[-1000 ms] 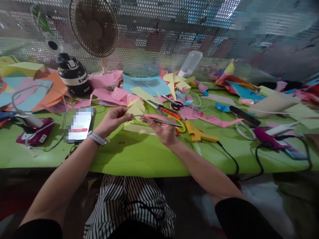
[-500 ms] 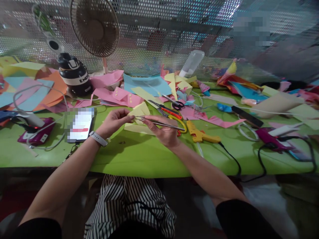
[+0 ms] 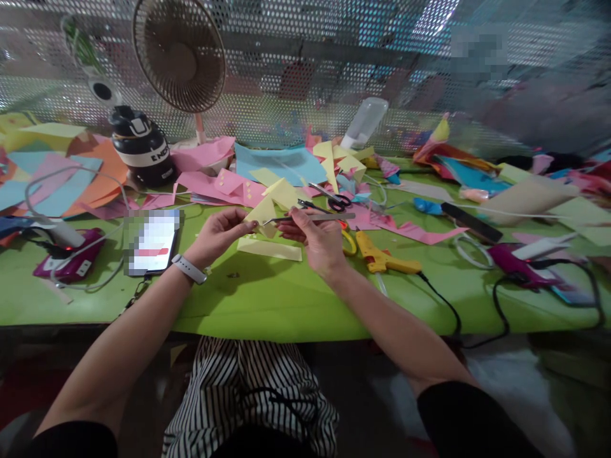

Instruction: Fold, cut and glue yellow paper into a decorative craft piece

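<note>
My left hand (image 3: 222,234) is closed in a pinch, thumb and forefinger at the lower edge of a piece of yellow paper (image 3: 261,213). Anything smaller between those fingertips is too tiny to make out. Metal tweezers (image 3: 329,217) lie in my right hand (image 3: 321,240), their tips pointing left, just beside the left fingertips. Below the hands, a yellow paper strip (image 3: 270,249) lies flat on the green tabletop (image 3: 281,299). Behind my right hand are black-handled scissors (image 3: 338,202) and a yellow handle loop (image 3: 350,242), partly covered.
A yellow glue gun (image 3: 382,254) lies right of my hand, its cord trailing over the front edge. To the left are a phone (image 3: 155,242) and a purple power strip (image 3: 76,254). A bottle (image 3: 143,149), fan (image 3: 181,60) and coloured paper (image 3: 281,164) stand behind.
My right hand has shifted slightly right and turned, and the tweezers now lie more level. Their tips have drawn back a little from the left fingertips. More of the yellow strip shows.
</note>
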Tool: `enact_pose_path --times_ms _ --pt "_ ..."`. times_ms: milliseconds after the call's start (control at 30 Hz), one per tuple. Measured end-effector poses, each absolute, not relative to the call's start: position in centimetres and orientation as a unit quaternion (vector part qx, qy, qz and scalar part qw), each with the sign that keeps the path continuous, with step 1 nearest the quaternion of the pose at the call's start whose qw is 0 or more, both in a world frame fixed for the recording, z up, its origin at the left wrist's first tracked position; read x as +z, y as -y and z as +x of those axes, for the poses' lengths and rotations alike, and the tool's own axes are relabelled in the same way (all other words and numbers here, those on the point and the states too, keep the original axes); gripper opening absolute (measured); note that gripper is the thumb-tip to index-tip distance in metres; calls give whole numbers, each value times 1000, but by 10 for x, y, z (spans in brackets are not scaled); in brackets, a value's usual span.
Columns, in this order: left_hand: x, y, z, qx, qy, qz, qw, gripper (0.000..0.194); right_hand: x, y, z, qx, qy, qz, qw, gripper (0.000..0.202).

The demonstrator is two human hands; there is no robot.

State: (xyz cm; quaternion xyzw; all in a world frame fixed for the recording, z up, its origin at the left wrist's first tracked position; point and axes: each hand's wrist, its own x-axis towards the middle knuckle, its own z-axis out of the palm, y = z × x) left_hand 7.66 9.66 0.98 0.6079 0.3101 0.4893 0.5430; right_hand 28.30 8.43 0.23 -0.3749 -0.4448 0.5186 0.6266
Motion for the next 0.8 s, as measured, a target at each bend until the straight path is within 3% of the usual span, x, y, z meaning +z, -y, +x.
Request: enact_pose_path --times_ms 800 --pt "5 -97 76 452 -323 618 556 20 -1 -90 285 581 403 -386 593 41"
